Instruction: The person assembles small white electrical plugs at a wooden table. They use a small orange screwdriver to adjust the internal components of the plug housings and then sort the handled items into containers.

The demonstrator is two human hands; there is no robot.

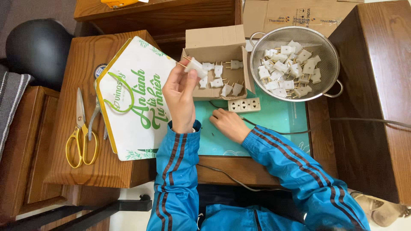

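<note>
My left hand [180, 92] is raised over the table and holds a white two-pin plug [195, 66] by its body, just left of an open cardboard box [214, 40] with several white plugs lying in it. My right hand [229, 124] rests knuckles-up on the teal mat [274, 117], fingers curled, close to a white power strip [244, 105] and its thin dark cord. A metal colander [329, 55] to the right holds several more white plugs. Both arms wear blue sleeves with dark stripes.
A white house-shaped paper bag with green print [128, 128] lies at the left. Gold-handled scissors [80, 137] and pliers [96, 115] lie beside it on a wooden stool. A dark wooden cabinet [376, 85] stands at the right, a flat carton behind the colander.
</note>
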